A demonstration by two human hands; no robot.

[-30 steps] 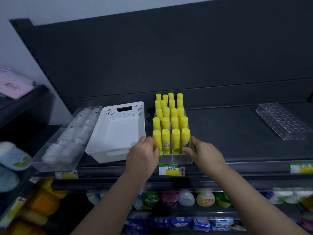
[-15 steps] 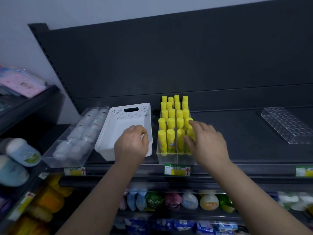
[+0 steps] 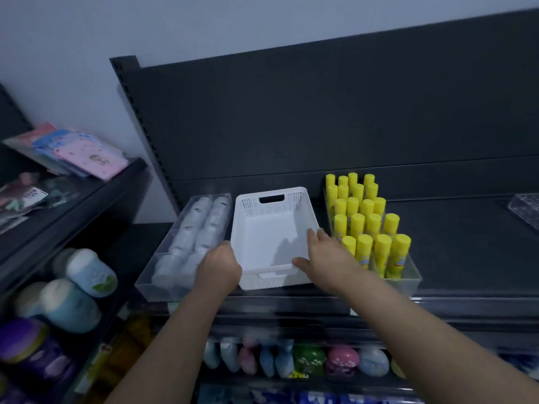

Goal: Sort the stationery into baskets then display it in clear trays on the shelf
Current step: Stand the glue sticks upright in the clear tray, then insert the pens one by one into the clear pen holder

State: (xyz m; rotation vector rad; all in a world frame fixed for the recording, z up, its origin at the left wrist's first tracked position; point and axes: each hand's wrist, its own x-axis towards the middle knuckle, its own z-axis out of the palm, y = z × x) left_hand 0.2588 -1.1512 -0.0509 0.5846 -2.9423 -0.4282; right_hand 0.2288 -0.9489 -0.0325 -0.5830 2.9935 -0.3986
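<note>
Now the left hand (image 3: 220, 268) is gripping the basket (image 3: 271, 206) at its near-left corner, right hand (image 3: 328, 258) laying straight fingers (image 3: 317, 239) on its right rim; lifting it away probably follows.

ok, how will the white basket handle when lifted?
Probably light: the basket is empty and perforated. Likely stiff, given its moulded rim. Could slide readily on the smooth shelf; left hand grips a front corner, right hand touches the rim.

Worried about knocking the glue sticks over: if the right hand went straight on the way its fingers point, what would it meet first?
Probably the white basket: the right hand points forward and slightly left, along the basket's right wall, not at the yellow glue sticks beside it. Depth is unclear.
</note>
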